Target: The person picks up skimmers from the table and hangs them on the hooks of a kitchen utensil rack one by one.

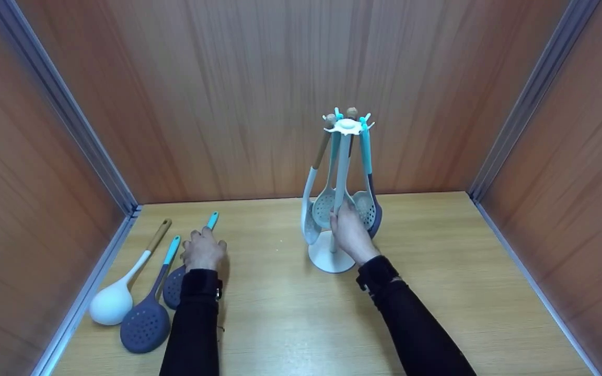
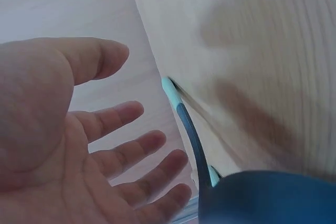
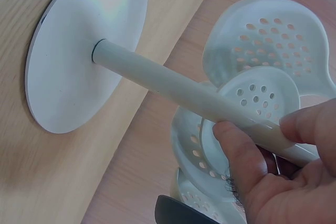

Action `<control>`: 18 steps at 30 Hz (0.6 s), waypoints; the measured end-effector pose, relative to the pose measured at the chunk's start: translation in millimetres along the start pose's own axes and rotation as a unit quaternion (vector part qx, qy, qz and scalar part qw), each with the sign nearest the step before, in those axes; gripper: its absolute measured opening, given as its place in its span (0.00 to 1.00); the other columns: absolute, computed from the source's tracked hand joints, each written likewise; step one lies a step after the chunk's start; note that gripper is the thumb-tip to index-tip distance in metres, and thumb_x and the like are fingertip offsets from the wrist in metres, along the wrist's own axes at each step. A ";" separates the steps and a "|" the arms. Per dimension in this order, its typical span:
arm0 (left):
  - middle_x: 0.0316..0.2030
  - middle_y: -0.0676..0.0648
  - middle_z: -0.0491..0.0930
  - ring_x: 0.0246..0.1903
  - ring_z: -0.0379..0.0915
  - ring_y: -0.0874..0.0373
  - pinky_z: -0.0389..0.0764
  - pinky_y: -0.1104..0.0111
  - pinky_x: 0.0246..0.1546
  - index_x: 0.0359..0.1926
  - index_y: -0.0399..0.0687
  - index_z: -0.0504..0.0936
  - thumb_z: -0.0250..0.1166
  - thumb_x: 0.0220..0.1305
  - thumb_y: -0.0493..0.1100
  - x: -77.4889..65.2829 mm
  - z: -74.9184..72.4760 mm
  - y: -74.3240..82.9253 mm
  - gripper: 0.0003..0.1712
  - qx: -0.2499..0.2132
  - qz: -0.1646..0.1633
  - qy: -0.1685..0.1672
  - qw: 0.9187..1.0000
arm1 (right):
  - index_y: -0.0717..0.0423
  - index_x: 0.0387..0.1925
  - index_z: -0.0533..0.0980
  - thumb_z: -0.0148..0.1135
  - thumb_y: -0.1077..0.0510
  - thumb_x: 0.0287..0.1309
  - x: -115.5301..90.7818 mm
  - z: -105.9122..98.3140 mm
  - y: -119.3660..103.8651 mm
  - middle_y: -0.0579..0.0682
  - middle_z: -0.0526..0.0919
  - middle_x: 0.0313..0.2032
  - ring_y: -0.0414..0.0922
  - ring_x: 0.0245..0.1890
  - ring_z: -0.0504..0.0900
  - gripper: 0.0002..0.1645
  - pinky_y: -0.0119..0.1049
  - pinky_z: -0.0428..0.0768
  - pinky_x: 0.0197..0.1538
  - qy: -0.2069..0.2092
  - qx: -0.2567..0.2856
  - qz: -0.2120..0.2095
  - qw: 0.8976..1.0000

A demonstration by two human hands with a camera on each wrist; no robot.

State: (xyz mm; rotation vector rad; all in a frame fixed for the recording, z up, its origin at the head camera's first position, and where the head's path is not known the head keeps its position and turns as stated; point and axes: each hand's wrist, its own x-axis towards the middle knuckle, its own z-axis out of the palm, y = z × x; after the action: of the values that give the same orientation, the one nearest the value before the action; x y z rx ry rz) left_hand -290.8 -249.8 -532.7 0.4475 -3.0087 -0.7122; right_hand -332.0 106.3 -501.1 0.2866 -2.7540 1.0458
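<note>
My left hand (image 1: pixel 204 249) hovers with spread fingers over a dark blue utensil (image 1: pixel 174 287) with a turquoise handle. In the left wrist view the hand's fingers stand apart from that utensil's shaft (image 2: pixel 195 135). My right hand (image 1: pixel 353 232) grips the pole (image 3: pixel 168 87) of a white utensil stand (image 1: pixel 327 261). Around its top hang several utensils, among them a white skimmer (image 3: pixel 270 40) with holes and a dark blue-headed utensil (image 1: pixel 375 211) with a turquoise handle. The right hand covers part of the hanging heads in the head view.
Left of the left hand lie a dark blue skimmer (image 1: pixel 145 325) with a turquoise handle and a white ladle (image 1: pixel 111 303) with a brown handle. Wood-look panels (image 1: pixel 238 104) framed by metal strips (image 1: pixel 79 112) border the table (image 1: pixel 290 324) at the back and sides.
</note>
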 end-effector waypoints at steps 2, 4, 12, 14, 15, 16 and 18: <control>0.77 0.14 0.68 0.74 0.69 0.11 0.76 0.19 0.72 0.81 0.24 0.67 0.58 0.89 0.49 0.0 -0.1 -2.5 0.36 0.000 -0.001 -0.006 1.000 | 0.72 0.74 0.71 0.55 0.63 0.92 -0.2 0.3 0.6 0.69 0.86 0.60 0.62 0.60 0.91 0.21 0.58 0.93 0.62 0.000 0.001 -0.001 1.000; 0.77 0.14 0.68 0.74 0.69 0.11 0.76 0.19 0.73 0.82 0.23 0.65 0.57 0.90 0.49 0.5 0.4 -5.3 0.37 -0.001 -0.002 -0.012 1.000 | 0.73 0.74 0.70 0.55 0.63 0.92 -0.4 0.2 1.1 0.69 0.86 0.60 0.63 0.61 0.91 0.22 0.58 0.93 0.63 0.000 0.004 -0.005 1.000; 0.75 0.14 0.71 0.75 0.69 0.10 0.75 0.19 0.73 0.83 0.24 0.64 0.57 0.89 0.49 3.2 2.6 -9.8 0.38 -0.018 -0.011 -0.029 0.999 | 0.73 0.70 0.72 0.58 0.64 0.89 3.0 6.5 11.6 0.68 0.86 0.55 0.62 0.54 0.92 0.20 0.56 0.93 0.55 0.019 0.005 -0.033 0.999; 0.75 0.14 0.71 0.74 0.69 0.10 0.75 0.19 0.73 0.82 0.24 0.64 0.57 0.88 0.49 3.7 3.5 -9.9 0.38 -0.022 -0.012 -0.029 0.999 | 0.74 0.69 0.72 0.58 0.64 0.89 2.8 6.1 11.3 0.68 0.85 0.54 0.61 0.51 0.91 0.19 0.56 0.93 0.53 0.024 0.007 -0.038 0.999; 0.75 0.14 0.71 0.74 0.69 0.10 0.75 0.19 0.73 0.82 0.24 0.65 0.57 0.88 0.49 4.1 4.1 -9.9 0.38 -0.023 -0.012 -0.028 0.999 | 0.74 0.68 0.72 0.58 0.64 0.89 2.8 6.1 11.1 0.69 0.85 0.54 0.62 0.51 0.91 0.19 0.57 0.93 0.53 0.024 0.009 -0.039 0.999; 0.74 0.14 0.72 0.74 0.69 0.10 0.76 0.19 0.73 0.82 0.25 0.65 0.57 0.88 0.49 4.2 4.6 -9.8 0.37 -0.023 -0.013 -0.026 0.999 | 0.74 0.68 0.72 0.57 0.64 0.89 3.1 6.3 10.9 0.69 0.85 0.54 0.62 0.51 0.91 0.18 0.56 0.93 0.53 0.022 0.008 -0.036 0.999; 0.74 0.15 0.72 0.74 0.70 0.10 0.77 0.20 0.73 0.82 0.25 0.66 0.57 0.88 0.49 4.3 5.3 -9.6 0.37 -0.023 -0.013 -0.025 0.999 | 0.74 0.71 0.71 0.56 0.63 0.91 0.0 -0.2 2.5 0.69 0.85 0.57 0.62 0.54 0.92 0.20 0.59 0.93 0.57 0.005 0.017 -0.016 1.000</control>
State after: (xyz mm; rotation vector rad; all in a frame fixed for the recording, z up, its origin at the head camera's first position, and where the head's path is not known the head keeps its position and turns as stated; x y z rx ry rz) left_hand -292.8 -256.9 -541.8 0.4766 -3.0300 -0.8040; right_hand -332.6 108.3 -502.6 0.3285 -2.7158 1.0828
